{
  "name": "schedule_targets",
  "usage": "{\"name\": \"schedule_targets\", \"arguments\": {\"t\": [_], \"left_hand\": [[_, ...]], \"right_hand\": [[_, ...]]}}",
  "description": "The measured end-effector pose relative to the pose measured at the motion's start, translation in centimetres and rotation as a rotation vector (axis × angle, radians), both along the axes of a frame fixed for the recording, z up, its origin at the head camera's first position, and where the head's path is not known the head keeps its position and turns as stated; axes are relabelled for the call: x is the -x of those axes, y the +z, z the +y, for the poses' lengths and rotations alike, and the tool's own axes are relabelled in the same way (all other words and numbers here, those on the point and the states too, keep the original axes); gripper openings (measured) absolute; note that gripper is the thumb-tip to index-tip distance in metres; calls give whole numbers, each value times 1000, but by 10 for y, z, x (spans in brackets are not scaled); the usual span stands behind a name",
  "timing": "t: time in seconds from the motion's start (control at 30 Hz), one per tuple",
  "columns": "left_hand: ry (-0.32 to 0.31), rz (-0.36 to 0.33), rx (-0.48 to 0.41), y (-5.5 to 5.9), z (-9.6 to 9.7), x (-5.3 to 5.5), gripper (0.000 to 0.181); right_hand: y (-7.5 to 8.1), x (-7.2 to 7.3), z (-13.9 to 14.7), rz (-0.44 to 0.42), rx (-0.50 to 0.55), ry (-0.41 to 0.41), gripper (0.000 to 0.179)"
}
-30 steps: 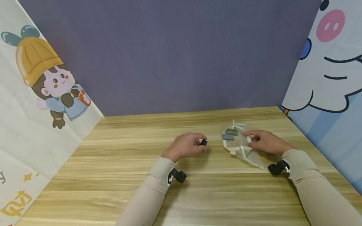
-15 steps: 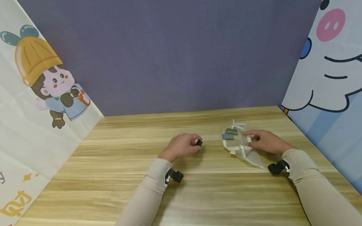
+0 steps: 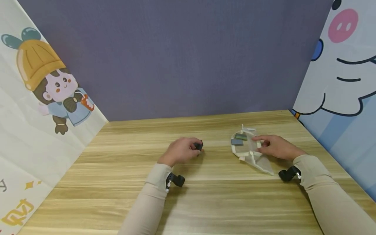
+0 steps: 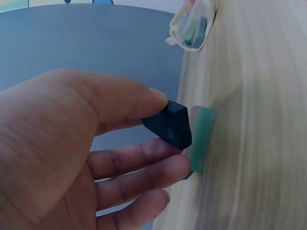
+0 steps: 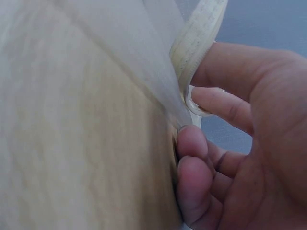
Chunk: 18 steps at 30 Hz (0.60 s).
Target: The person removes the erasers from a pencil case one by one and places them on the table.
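Observation:
My left hand [image 3: 182,149] pinches a black eraser [image 4: 175,125] marked "4B" between thumb and fingers. Just past its fingertips in the left wrist view is a blurred green block [image 4: 204,136]; whether it touches the table or the hand I cannot tell. My right hand [image 3: 274,147] grips the edge of a sheer mesh zipper pouch [image 3: 258,163], holding its mouth open. Inside the pouch lie a blue-grey block [image 3: 237,142] and a green block [image 3: 241,137]. In the right wrist view, the fingers curl on the pouch's cream zipper [image 5: 199,40] and mesh.
Both hands work over a wood-grain table [image 3: 117,182]. A grey-purple panel [image 3: 188,58] stands along its back edge. Printed cartoon sheets flank it, one left [image 3: 29,137] and one right [image 3: 346,81]. Each wrist wears a black camera mount [image 3: 176,180].
My left hand has shifted left, away from the pouch, with the black eraser still pinched. The eraser has turned slightly. My right hand and the pouch have stayed in place.

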<state>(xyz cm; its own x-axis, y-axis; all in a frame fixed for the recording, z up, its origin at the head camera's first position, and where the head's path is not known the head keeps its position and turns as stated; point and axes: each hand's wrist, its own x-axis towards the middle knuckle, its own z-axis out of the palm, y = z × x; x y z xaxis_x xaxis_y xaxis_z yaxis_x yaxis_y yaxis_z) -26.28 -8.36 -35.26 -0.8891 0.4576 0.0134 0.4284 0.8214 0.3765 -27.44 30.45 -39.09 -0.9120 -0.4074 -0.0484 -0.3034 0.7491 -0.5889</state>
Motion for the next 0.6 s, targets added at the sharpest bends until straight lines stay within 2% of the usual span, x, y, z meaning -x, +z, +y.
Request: {"name": "schedule_targets", "arguments": {"t": [0.4, 0.6], "left_hand": [[-26, -66, 20, -1, -9, 1, 32], [-38, -125, -30, 0, -12, -1, 24]], "right_hand": [[0, -1, -1, -8, -1, -3, 54], [1, -1, -1, -3, -3, -5, 55]]}}
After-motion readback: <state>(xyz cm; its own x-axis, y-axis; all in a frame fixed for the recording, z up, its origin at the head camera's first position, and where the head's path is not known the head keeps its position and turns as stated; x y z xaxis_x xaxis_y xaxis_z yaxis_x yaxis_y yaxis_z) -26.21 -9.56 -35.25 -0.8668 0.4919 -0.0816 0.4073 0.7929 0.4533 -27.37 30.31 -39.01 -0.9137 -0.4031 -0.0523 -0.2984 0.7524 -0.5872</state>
